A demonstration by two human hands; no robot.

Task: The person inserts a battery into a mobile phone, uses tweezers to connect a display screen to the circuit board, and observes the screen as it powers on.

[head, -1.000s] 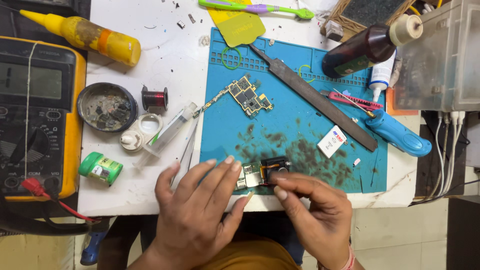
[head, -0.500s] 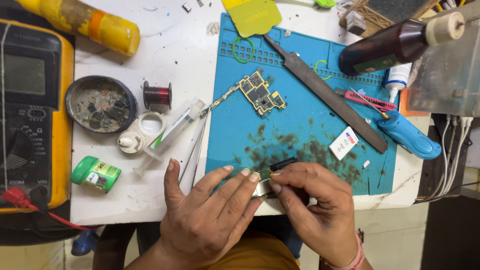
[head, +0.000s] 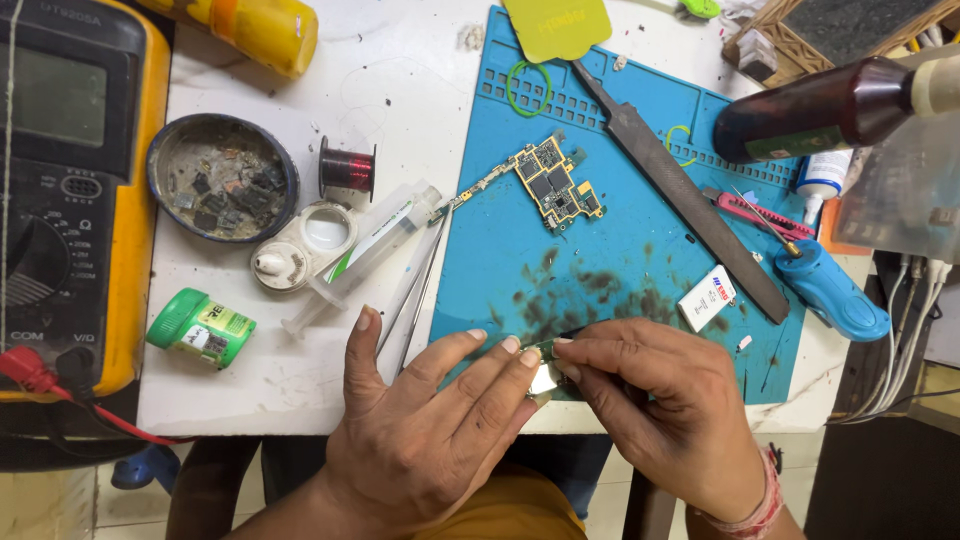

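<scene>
Both hands have slid left, left hand (head: 430,440) and right hand (head: 665,420) pinching seemingly a small board (head: 545,372) over the blue mat (head: 620,250).

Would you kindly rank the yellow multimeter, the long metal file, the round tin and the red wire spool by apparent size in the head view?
1. yellow multimeter
2. long metal file
3. round tin
4. red wire spool

Single head-worn view, looking steeply down, close over a white table (head: 260,380), blue mat (head: 620,250) centred
</scene>
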